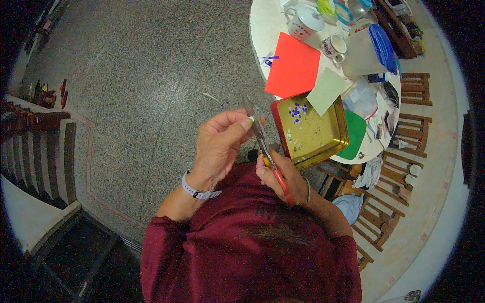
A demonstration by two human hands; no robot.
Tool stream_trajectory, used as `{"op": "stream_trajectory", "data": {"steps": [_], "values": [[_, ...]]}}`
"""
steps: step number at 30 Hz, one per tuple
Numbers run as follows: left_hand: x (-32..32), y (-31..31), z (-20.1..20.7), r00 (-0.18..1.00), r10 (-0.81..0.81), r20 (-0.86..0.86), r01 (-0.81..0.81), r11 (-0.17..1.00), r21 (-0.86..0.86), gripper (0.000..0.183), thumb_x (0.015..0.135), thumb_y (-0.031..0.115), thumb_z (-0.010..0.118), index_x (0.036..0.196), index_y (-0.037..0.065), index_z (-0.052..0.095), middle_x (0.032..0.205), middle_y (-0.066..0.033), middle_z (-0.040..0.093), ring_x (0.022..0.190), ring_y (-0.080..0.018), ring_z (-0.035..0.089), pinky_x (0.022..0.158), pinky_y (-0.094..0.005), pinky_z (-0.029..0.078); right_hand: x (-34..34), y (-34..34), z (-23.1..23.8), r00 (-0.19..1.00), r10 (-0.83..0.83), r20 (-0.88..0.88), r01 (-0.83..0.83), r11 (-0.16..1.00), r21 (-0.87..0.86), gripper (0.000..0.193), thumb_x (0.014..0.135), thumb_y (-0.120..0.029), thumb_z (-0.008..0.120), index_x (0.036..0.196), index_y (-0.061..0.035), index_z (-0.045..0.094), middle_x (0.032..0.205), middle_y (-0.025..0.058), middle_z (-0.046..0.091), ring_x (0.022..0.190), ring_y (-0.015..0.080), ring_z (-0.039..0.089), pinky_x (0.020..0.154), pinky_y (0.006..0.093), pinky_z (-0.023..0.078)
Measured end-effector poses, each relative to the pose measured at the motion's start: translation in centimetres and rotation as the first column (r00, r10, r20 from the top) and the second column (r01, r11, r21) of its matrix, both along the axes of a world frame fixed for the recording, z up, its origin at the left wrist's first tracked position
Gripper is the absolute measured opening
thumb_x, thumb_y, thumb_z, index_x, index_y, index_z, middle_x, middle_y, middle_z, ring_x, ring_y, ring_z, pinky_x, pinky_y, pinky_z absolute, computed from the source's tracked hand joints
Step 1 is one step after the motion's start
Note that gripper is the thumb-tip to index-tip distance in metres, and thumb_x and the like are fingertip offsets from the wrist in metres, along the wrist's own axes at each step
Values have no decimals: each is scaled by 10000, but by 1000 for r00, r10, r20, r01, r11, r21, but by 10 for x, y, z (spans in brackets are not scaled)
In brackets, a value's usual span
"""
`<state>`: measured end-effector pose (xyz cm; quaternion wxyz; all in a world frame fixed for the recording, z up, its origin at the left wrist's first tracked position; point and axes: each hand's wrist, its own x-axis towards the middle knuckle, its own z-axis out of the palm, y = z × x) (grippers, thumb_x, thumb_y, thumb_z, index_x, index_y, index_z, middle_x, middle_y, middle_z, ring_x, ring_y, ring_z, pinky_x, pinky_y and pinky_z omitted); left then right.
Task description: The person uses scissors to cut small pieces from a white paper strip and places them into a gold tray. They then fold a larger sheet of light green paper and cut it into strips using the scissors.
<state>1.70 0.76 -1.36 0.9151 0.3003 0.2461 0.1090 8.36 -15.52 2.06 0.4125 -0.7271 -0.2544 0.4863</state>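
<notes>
My left hand (216,144) is closed in a pinch, with a small whitish piece (251,118), perhaps paper, showing at the thumb tip. Scissors (258,132) with red and yellow handles are gripped in my right hand (289,177). Their blades point away from me and pass right beside the left fingertips; whether they touch the piece I cannot tell. Just right of the blades, a rectangular gold tin (323,132) with a red outer side holds purple bits (297,112) and pale bits (289,136).
On the white round table (260,25) lie a red sheet (294,65), a pale green sheet (327,92) overlapping the tin, and a dark green piece (355,137). A lidded mug (304,24), a cup (333,46) and a blue-lidded container (366,53) stand farther back. Wooden chairs (386,212) line the right.
</notes>
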Motion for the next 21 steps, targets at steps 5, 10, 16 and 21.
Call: {"op": "stream_trajectory", "data": {"steps": [5, 10, 16, 21], "values": [[0, 2, 1, 1000, 12, 16, -11, 999, -43, 151, 888, 95, 600, 989, -17, 619, 1031, -133, 641, 979, -251, 633, 897, -371, 491, 0, -1, -5, 1000, 5, 11, -5, 1000, -4, 273, 886, -249, 611, 935, -5, 500, 716, 159, 585, 635, 278, 596, 603, 401, 457], [1, 5, 3, 1000, 26, 12, -24, 993, -115, 64, 872, 6, 598, 924, -25, 621, 1049, -115, 611, 993, -268, 629, 912, -384, 500, 1, 0, -3, 1000, 6, 24, -6, 1000, 3, 285, 881, -253, 615, 942, -2, 497, 707, 170, 580, 636, 300, 603, 602, 407, 459], [2, 5, 0, 1000, 8, 27, -7, 1000, -12, 112, 873, 89, 623, 927, -9, 629, 1039, -116, 633, 989, -268, 628, 914, -405, 480, 2, -1, -5, 999, 22, 45, -24, 999, 31, 274, 868, -234, 631, 944, -13, 487, 727, 166, 590, 660, 300, 610, 619, 406, 467], [1, 5, -2, 999, 23, 27, -22, 1000, -18, 114, 866, 78, 629, 931, -15, 630, 1042, -115, 634, 984, -267, 629, 906, -407, 486, 2, -1, -9, 995, 30, 95, -36, 998, 60, 258, 859, -202, 642, 957, -27, 480, 731, 155, 590, 676, 293, 609, 634, 396, 474]]}}
